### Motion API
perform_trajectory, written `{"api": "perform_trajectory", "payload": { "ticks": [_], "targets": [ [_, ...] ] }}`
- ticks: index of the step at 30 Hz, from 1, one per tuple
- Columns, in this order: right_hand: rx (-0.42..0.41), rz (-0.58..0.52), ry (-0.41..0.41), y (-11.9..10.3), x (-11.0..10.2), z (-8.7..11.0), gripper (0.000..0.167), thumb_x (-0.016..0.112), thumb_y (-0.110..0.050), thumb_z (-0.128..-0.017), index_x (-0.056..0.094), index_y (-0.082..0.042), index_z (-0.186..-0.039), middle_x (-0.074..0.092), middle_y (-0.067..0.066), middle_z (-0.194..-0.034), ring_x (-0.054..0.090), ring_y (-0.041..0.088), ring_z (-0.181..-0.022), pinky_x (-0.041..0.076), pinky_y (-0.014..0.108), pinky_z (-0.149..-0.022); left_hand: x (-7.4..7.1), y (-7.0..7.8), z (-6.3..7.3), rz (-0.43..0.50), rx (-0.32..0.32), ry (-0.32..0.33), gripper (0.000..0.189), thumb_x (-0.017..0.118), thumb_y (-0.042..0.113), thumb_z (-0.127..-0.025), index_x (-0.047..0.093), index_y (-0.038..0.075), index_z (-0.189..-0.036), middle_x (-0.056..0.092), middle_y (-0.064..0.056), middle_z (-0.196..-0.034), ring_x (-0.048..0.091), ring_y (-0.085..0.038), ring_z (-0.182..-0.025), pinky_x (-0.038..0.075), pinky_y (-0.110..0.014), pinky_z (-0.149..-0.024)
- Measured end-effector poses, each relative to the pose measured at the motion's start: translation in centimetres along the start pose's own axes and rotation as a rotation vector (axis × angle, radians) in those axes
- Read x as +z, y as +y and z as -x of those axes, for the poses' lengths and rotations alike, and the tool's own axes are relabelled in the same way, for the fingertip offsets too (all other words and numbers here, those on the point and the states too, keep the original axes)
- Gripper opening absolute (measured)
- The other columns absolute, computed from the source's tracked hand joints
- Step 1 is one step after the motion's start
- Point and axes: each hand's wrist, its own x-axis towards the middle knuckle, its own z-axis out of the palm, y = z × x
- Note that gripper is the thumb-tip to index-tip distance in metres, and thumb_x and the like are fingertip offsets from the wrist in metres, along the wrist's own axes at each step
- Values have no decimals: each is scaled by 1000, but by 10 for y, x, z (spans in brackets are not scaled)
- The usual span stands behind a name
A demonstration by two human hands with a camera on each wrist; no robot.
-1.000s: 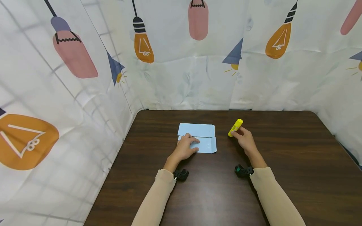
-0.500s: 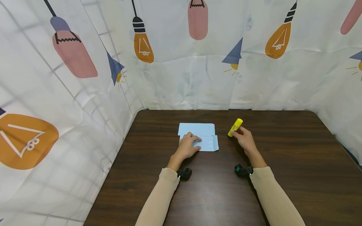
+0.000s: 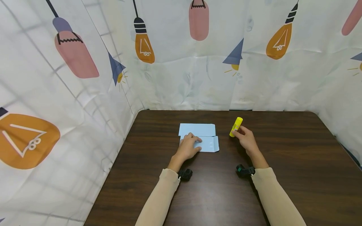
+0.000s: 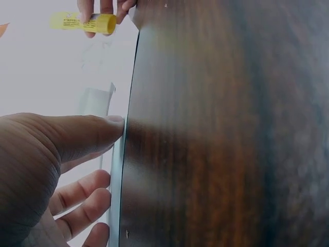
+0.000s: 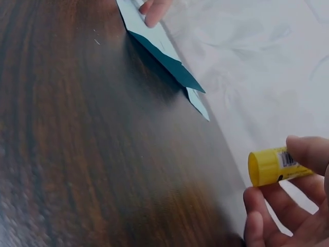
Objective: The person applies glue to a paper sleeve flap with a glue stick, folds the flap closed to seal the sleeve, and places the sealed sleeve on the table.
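A light-blue folded paper [image 3: 207, 129], laid out like an envelope, lies on the table with a far panel, a near panel and a narrow side flap at the right. My left hand [image 3: 188, 146] rests on the near panel, fingers spread, thumb at its front edge; in the left wrist view the thumb tip meets that edge. To the right, my right hand [image 3: 245, 138] pinches a yellow glue stick [image 3: 236, 126], tilted, between thumb and fingers. Its rounded end and barcode label show in the right wrist view, where the paper's flap [image 5: 169, 67] stands up from the table.
A dark brown wooden table [image 3: 288, 150] spreads around the paper. Behind and to the left hangs a white curtain [image 3: 181, 84] printed with lamps. Each wrist wears a black camera band [image 3: 185, 174].
My left hand has shifted slightly right and away, and the near panel has slid right with it. The far panel stays put. My right hand tips the glue stick slightly more upright.
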Motion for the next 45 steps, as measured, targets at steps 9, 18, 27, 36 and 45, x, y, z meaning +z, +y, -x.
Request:
{"api": "perform_trajectory", "payload": {
  "ticks": [9,18,27,36,45],
  "targets": [
    [-34,-19,-49,-6,2,0,59,58,-40,-105,47,-4,-150,54,21,-134,58,29,-117,56,29,-93,-1,2,3,-21,-1,8,30,72,31,-97,72,22,-126,57,-4,-124,52,-26,-117,42,-45,-98],
    [-97,-32,-100,-10,3,2,58,61,-33,-104,46,-2,-150,56,27,-137,61,39,-121,61,32,-87,-2,2,4,-34,7,29,30,74,29,-96,72,21,-124,58,-5,-122,54,-27,-117,43,-46,-97],
    [-128,4,-91,-13,3,4,54,65,-32,-102,52,-2,-145,58,25,-135,64,35,-115,60,28,-86,-3,1,3,-29,14,35,30,74,30,-96,72,21,-124,60,-5,-119,54,-26,-113,43,-45,-95],
    [-162,78,-95,-16,2,6,55,67,-36,-100,55,-4,-144,61,23,-133,64,32,-108,58,40,-90,-3,-1,1,123,46,120,27,72,28,-96,73,16,-121,64,-6,-108,57,-22,-98,46,-42,-87],
    [-199,137,-114,-16,2,8,51,71,-34,-98,60,-8,-140,64,20,-126,53,27,-93,47,30,-72,-6,1,-3,398,91,227,26,70,23,-98,72,7,-118,67,-7,-104,62,-21,-92,51,-33,-83]
  ]
}}
